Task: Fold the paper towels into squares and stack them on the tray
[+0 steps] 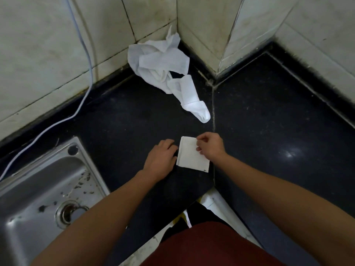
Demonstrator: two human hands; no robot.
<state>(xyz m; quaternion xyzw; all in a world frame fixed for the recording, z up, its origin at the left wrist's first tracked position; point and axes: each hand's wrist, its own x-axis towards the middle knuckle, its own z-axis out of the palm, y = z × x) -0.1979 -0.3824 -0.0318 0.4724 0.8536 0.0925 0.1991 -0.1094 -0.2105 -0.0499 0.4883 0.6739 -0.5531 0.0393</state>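
A white paper towel folded into a rough square [189, 156] lies flat on the black countertop [124, 121]. My right hand [210, 145] pinches its upper right edge between thumb and fingers. My left hand [160, 158] rests palm down just left of the square, with its fingertips at the towel's left edge. A loose, crumpled strip of white paper towels [163, 62] trails from the tiled corner toward the square and ends in a partly rolled tip [199, 111]. No tray is in view.
A steel sink [38, 189] with a drain sits at the lower left. A white cable [84, 93] runs down the tiled wall and across the counter. Tiled walls [201, 35] close the back. The counter's inner corner edge is near my body.
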